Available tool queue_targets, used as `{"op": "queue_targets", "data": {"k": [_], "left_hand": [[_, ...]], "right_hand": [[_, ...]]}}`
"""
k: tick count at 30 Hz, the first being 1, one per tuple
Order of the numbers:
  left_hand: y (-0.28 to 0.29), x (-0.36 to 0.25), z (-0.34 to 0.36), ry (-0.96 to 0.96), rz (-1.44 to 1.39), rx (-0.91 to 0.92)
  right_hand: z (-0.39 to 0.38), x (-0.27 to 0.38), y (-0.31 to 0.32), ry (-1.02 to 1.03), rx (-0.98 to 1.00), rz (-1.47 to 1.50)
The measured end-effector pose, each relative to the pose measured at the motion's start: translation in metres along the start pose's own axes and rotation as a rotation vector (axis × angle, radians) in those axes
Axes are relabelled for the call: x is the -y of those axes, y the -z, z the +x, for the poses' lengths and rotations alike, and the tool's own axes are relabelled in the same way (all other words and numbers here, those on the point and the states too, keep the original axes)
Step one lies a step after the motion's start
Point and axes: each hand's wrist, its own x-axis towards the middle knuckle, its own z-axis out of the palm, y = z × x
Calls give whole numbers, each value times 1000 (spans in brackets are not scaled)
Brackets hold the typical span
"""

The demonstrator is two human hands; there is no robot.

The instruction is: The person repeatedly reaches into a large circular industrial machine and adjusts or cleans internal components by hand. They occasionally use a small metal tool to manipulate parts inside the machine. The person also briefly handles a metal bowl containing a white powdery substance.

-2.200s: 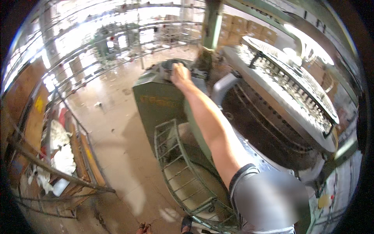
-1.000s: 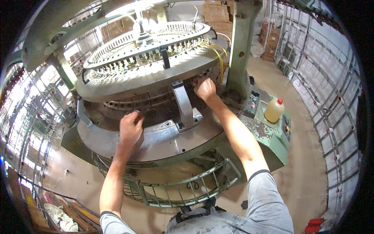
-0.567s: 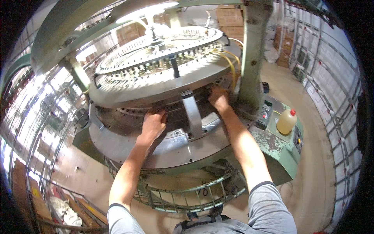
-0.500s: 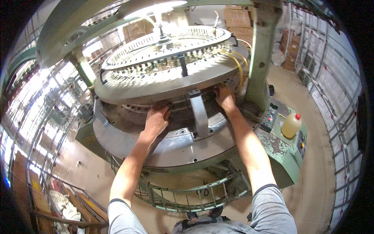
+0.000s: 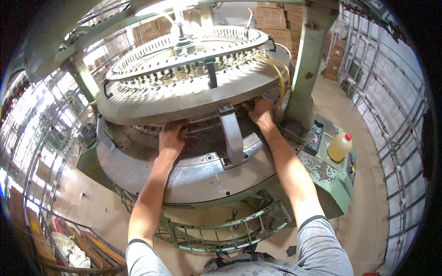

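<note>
In front of me stands a circular knitting machine with a wide metal ring plate (image 5: 161, 107) tilted in view. Both arms reach into the gap between it and the lower metal bed (image 5: 138, 172). My left hand (image 5: 173, 138) is at the inner ring, left of a silver bracket (image 5: 231, 138); its fingers curl in under the plate, their tips hidden. On the bracket's right, my right hand (image 5: 261, 113) reaches under the plate's edge with bent fingers, the tips in shadow. What either hand grips, if anything, cannot be made out.
A green post (image 5: 306, 69) rises at the right. Beside it, a yellowish bottle with a red cap (image 5: 340, 148) stands on a worn green housing (image 5: 322, 177). A curved green rail (image 5: 225, 230) runs below the bed. Cartons (image 5: 270, 20) are stacked behind.
The view has shifted, so the machine sits slightly farther left. My hands stay in the gap on either side of the bracket, both still curled.
</note>
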Motion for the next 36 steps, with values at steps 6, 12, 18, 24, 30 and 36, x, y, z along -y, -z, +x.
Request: {"op": "queue_targets", "data": {"k": [6, 12, 18, 24, 30, 36], "left_hand": [[1, 5, 0, -5, -126, -53], [-9, 7, 1, -35, -66, -131], [-7, 6, 1, -78, -60, -145], [-7, 10, 0, -176, -138, -122], [-14, 13, 0, -136, -89, -181], [-11, 10, 1, -105, -32, -190]], "right_hand": [[5, 0, -3, -59, 251, -148], [3, 9, 10, -123, 64, 89], [5, 10, 8, -25, 89, -18], [2, 15, 12, -158, 51, 181], [4, 12, 9, -85, 112, 40], [4, 9, 6, -219, 134, 208]]}}
